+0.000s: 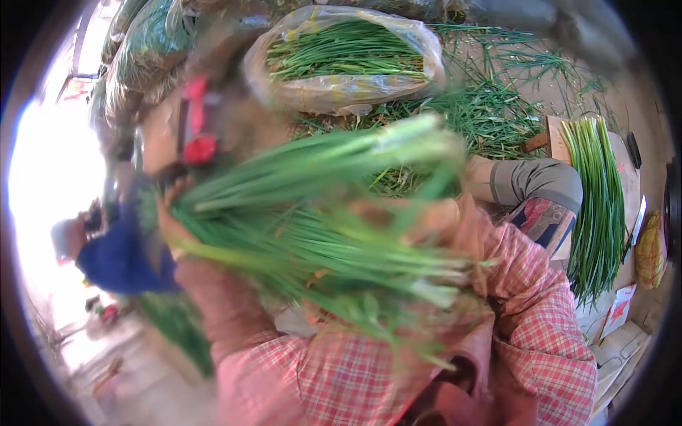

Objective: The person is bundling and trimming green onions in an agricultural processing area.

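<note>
A large bunch of long green stalks lies across the front of my body, blurred by motion, with its pale ends toward the right. My left hand is closed around the leafy left end of the bunch. Behind and partly under the stalks, my right hand is smeared by motion, and its fingers cannot be made out. Some stalks pass in front of it. Loose leaves hang from the lower side of the bunch above my checked clothing.
An open plastic bag of green stalks stands ahead. Cut leaves litter the ground. At right, more stalks lie on a board. Filled bags are stacked at upper left. A person in blue is at left.
</note>
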{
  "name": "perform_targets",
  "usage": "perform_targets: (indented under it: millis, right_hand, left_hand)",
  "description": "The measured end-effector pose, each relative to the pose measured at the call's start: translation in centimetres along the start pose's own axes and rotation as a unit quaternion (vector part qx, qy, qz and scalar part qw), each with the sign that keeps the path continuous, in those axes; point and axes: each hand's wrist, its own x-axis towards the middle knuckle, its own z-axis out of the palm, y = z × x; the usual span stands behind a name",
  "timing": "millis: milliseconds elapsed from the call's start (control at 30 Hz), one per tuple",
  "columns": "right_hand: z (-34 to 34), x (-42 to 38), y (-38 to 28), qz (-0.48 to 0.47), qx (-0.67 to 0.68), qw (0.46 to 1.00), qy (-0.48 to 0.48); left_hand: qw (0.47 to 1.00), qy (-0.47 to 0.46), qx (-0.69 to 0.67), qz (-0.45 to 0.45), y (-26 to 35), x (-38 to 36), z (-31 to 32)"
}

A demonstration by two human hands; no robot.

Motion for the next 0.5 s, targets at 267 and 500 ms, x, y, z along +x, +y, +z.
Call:
perform_targets:
  millis: [267,500]
  right_hand:
    - [-1.0,-0.9,0.1,0.009,0.007,0.985,0.17]
    - [-8.0,-6.8,-4.6,-0.413,0.145,0.874,0.212]
  left_hand:
    - [0.973,0.213,-0.027,-0.086,-2.7,-4.2,-5.0]
    - [0.979,0.203,-0.008,-0.013,-6.2,-4.4,-7.4]
